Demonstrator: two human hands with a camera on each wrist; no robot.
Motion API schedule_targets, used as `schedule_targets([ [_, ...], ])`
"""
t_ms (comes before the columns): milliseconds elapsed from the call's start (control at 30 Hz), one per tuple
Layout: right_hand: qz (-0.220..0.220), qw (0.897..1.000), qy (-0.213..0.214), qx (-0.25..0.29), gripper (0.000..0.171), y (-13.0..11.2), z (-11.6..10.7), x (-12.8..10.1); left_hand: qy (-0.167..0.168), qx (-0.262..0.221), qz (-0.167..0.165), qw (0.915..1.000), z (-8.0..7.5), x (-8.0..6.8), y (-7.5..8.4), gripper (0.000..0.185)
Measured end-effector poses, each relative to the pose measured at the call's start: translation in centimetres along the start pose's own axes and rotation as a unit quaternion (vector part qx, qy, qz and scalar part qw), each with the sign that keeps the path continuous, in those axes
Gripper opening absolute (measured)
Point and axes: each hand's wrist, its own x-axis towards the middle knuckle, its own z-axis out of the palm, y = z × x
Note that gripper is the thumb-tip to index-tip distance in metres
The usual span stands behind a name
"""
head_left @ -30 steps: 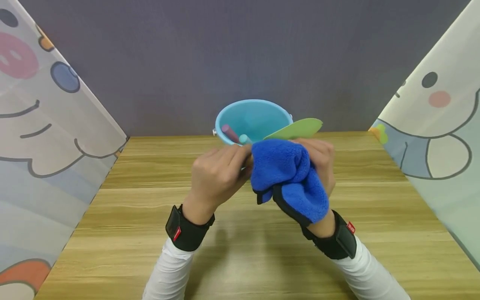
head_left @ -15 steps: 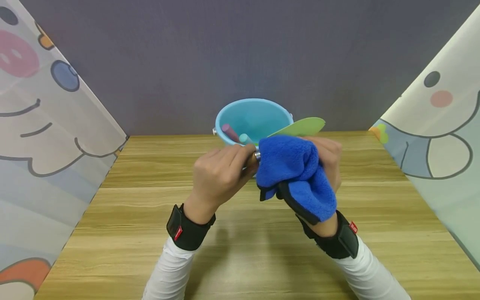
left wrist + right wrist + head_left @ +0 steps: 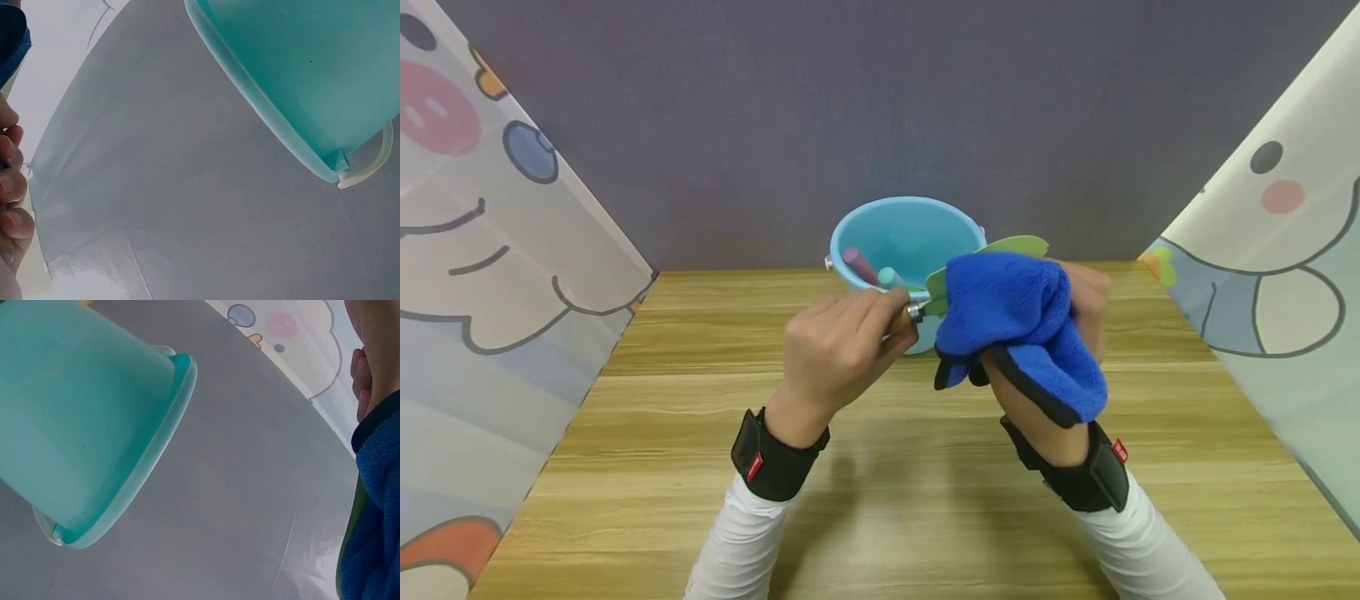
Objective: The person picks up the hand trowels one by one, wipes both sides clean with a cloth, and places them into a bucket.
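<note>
A wooden table holds a light blue bucket near the back wall, with a pink stick and a blue stick poking out of it. In front of the bucket the right hand grips a fluffy blue cloth wrapped round a green blade. The left hand is curled tight round the tool's handle, just beside the cloth.

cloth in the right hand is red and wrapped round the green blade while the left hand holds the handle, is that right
Not quite: the cloth is blue, not red, as the head view shows. The rest stands: the right hand holds it wrapped round the green blade, and the left hand grips the handle.
</note>
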Motion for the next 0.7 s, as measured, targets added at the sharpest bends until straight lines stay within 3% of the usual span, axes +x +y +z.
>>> schedule_targets([
  [167, 0.01, 1.0, 0.005, 0.008, 0.039, 0.1, -0.2, 0.1, 0.004, 0.001, -0.002, 1.0, 0.0, 0.0, 0.0, 0.006],
  [367, 0.013, 1.0, 0.019, 0.006, 0.039, 0.3, -0.4, 0.4, 0.011, 0.001, -0.005, 0.9999, 0.1, 0.0, -0.1, 0.014],
  [700, 0.015, 0.997, 0.076, -0.008, 0.033, 0.6, 0.2, 1.5, 0.012, 0.004, -0.007, 0.9999, 0.1, 0.0, -0.2, 0.005],
])
